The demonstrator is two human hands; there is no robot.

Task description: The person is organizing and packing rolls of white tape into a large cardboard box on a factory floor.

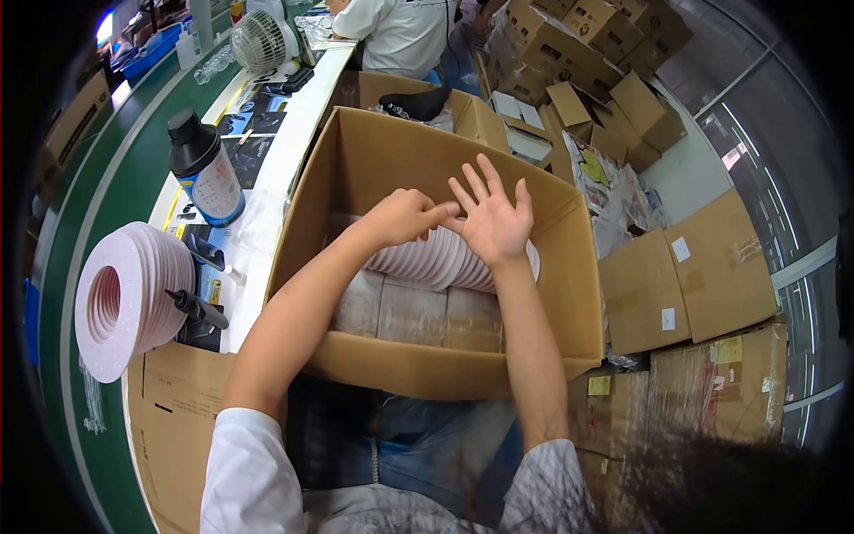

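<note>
Both my hands are raised over a large open cardboard box (436, 374). My left hand (405, 218) is closed, back upward, its thumb and fingertips meeting the edge of my right hand near the little finger. Whether anything is pinched there is hidden. My right hand (496, 222) is open, palm toward me and fingers spread. Beneath them, a row of pale pink foam rings (427, 258) lies in the box, partly covered by my hands. In front of the rings are wrapped brown packages (414, 311).
On the white bench (298, 116) at left stand a stack of pink rings (133, 294), a black-capped bottle (206, 169), a dark marker-like tube (197, 309) and a fan (260, 43). A person (396, 36) in white works beyond. Cartons (685, 285) line the right side.
</note>
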